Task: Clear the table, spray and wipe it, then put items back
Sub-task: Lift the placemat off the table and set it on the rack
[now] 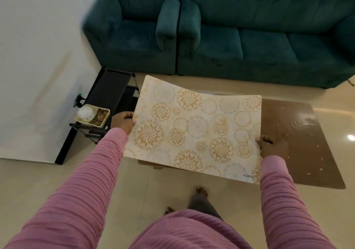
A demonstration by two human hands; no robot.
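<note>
A person in ribbed pink sleeves holds a cream rectangular placemat printed with gold and grey floral circles (196, 129) by its two short edges. The left hand (123, 122) grips the left edge, fingers curled round it; the right hand (269, 145) pinches the right edge, thumb on top. The mat is lifted and sags slightly along its far edge. It hangs over a low brown glossy bench (299, 139), hiding the bench's left part. To the left stands a black metal shelf rack (107, 94) against a white wall, carrying a small cream tray (104, 117) with a white object and brown pieces in it. Beyond sit dark green velvet sofas (230, 33) on a beige tiled floor (48, 179).
</note>
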